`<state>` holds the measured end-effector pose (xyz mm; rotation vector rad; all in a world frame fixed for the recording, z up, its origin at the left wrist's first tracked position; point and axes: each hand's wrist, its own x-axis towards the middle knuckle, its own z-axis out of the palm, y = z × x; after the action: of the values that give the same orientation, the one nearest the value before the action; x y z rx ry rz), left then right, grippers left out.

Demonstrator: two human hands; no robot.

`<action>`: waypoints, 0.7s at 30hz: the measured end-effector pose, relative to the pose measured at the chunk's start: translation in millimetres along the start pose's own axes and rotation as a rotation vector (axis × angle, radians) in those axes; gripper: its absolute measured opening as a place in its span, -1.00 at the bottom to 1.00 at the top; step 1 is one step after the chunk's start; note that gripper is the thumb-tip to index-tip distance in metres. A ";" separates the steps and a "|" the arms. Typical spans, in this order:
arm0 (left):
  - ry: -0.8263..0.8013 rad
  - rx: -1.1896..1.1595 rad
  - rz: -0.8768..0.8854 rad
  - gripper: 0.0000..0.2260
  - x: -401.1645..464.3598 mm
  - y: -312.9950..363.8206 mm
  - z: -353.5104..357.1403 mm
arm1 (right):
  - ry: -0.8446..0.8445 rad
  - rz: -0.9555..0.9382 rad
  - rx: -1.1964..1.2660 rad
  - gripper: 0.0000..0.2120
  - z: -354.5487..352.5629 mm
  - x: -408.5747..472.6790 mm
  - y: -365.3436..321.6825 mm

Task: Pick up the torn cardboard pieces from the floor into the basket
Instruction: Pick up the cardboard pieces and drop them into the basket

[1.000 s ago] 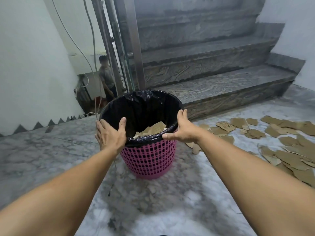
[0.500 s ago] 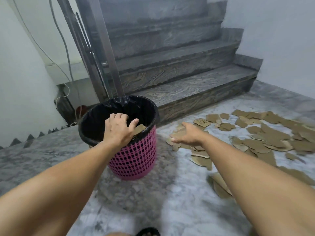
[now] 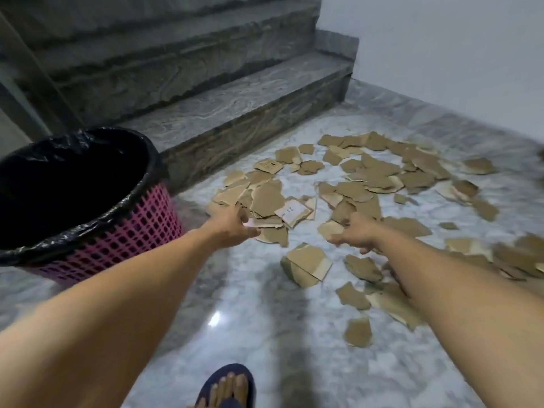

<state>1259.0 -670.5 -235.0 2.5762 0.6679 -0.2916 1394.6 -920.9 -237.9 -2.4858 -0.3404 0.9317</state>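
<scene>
A pink mesh basket (image 3: pixel 147 228) lined with a black bag stands on the floor at the left. Several torn brown cardboard pieces (image 3: pixel 371 175) lie scattered over the marble floor from the basket's right side to the right edge. My left hand (image 3: pixel 231 228) reaches out low and its fingers touch the near edge of a stacked heap of pieces (image 3: pixel 268 198). To its right, my right hand (image 3: pixel 357 234) hovers over other pieces (image 3: pixel 332 229) with its thumb out and fingers pointing down. Neither hand plainly holds a piece.
Grey stone stairs (image 3: pixel 235 113) rise behind the basket and the pieces. A white wall (image 3: pixel 441 54) closes the right side. My foot in a blue sandal (image 3: pixel 228 384) stands at the bottom middle on the marble floor (image 3: pixel 250 304).
My left hand let go of the basket rim and moved right to the pile. My right hand also moved right. The view swung right, putting the basket at the left edge.
</scene>
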 end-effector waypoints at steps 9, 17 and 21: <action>-0.237 0.374 0.332 -0.11 55.7 36.6 121.1 | -0.132 0.121 -0.323 0.10 28.5 41.6 110.4; -0.336 0.479 0.440 -0.08 85.6 66.5 176.5 | 0.209 0.188 -0.244 -0.32 36.7 36.0 172.8; -0.253 0.520 0.396 -0.18 94.9 73.5 184.0 | 0.052 0.151 -0.423 -0.21 39.0 28.9 191.0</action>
<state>1361.6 -777.8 -397.0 2.9999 -0.0280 -0.7191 1402.7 -1061.8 -375.4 -2.9515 -0.3682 0.9296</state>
